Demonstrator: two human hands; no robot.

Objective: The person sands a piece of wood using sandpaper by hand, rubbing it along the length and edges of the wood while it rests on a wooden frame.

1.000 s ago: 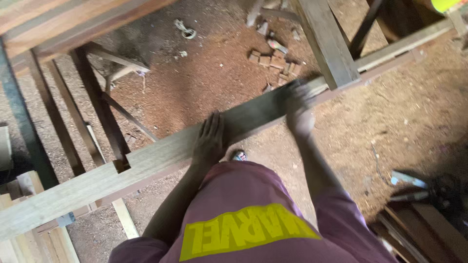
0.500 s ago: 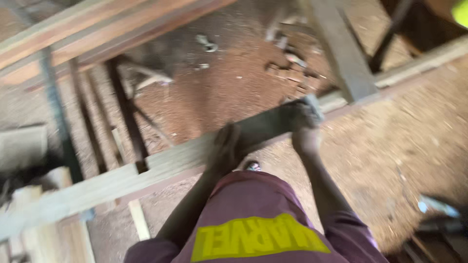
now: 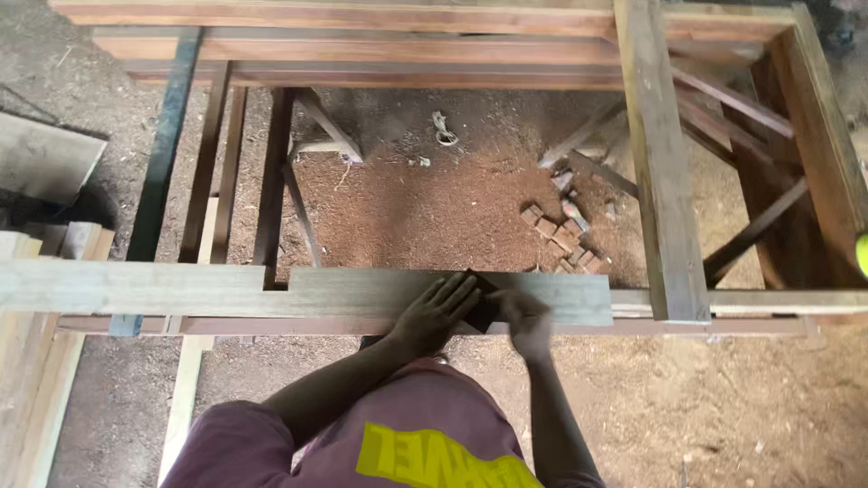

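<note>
A long pale wooden plank (image 3: 362, 294) lies crosswise on a wooden frame in front of me. My left hand (image 3: 434, 312) rests flat on it, fingers spread toward a small dark block (image 3: 482, 307). My right hand (image 3: 524, 321) presses on that block from the right, fingers curled over it. Both hands sit close together near the plank's middle. My purple shirt with yellow lettering fills the bottom of the view.
A vertical wooden beam (image 3: 660, 163) crosses the plank at the right. Several small wood offcuts (image 3: 561, 237) lie on the sawdust floor beyond. Long frame rails (image 3: 362, 45) run along the top, slats (image 3: 217, 163) at the left, stacked boards (image 3: 36, 163) at far left.
The view has swung level, so the plank lies horizontal. My hands, spread apart on the plank before, have come together around the dark block near its middle.
</note>
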